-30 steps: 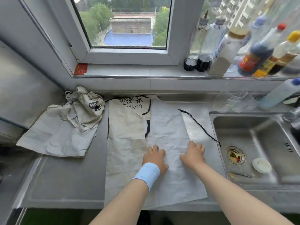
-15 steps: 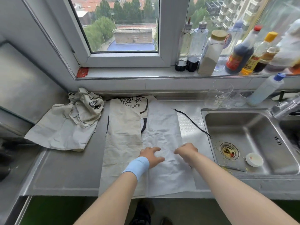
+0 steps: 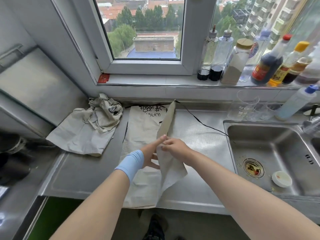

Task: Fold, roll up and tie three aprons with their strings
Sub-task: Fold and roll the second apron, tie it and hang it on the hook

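Observation:
A beige apron [image 3: 142, 129] with black lettering lies lengthwise on the steel counter [image 3: 83, 174]. Its right-hand flap [image 3: 167, 122] stands lifted off the counter, tilted toward the left. My right hand [image 3: 176, 148] pinches the flap's edge near the middle. My left hand [image 3: 152, 153], with a blue wristband, has straight fingers laid against the flap along the fold line. A black apron string [image 3: 204, 124] trails from the apron's top across the counter toward the sink. Two more crumpled beige aprons [image 3: 90, 129] lie in a heap to the left.
A steel sink [image 3: 270, 141] with a white lid [image 3: 281, 179] in it sits on the right. Clear glasses [image 3: 245, 108] stand behind it. Several bottles [image 3: 266, 66] line the windowsill. Dark cookware [image 3: 12, 160] sits at the far left.
Both hands were pressing flat on the apron's right half. My right hand has since taken its edge and lifted that half up and leftward, baring the counter beneath; my left hand turned against the fold.

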The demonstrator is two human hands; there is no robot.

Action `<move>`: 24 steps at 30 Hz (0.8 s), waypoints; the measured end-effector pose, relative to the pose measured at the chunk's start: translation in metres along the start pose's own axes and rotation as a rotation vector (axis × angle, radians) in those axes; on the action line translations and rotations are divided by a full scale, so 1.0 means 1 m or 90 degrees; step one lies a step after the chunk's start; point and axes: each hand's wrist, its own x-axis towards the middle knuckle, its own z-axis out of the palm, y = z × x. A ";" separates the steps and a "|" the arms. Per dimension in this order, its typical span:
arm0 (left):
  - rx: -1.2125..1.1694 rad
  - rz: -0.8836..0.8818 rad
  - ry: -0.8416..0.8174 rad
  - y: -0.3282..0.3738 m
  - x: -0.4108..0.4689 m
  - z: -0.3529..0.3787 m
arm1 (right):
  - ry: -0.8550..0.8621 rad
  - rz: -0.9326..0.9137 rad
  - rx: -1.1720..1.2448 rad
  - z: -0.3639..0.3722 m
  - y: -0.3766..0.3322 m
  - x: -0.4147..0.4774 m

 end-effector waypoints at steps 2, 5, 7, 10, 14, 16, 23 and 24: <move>0.015 -0.009 0.060 0.003 -0.009 -0.025 | -0.112 0.006 0.078 0.016 -0.018 0.004; 0.044 -0.058 0.141 -0.007 -0.017 -0.062 | -0.181 0.025 0.016 0.041 -0.029 0.016; 0.101 -0.096 0.189 -0.018 -0.022 -0.082 | -0.126 0.016 -0.063 0.058 -0.024 0.031; 0.240 -0.130 0.271 -0.040 -0.024 -0.103 | -0.055 0.017 -0.227 0.074 -0.005 0.047; 0.464 -0.206 0.261 -0.065 -0.016 -0.118 | -0.001 0.011 -0.476 0.083 0.021 0.063; 0.599 -0.231 0.261 -0.073 -0.007 -0.122 | -0.003 -0.013 -0.564 0.087 0.028 0.067; 0.495 -0.101 0.390 -0.087 0.028 -0.125 | -0.097 -0.038 -0.728 0.085 0.046 0.076; 0.524 -0.094 0.361 -0.087 0.033 -0.123 | -0.095 -0.033 -0.717 0.079 0.047 0.077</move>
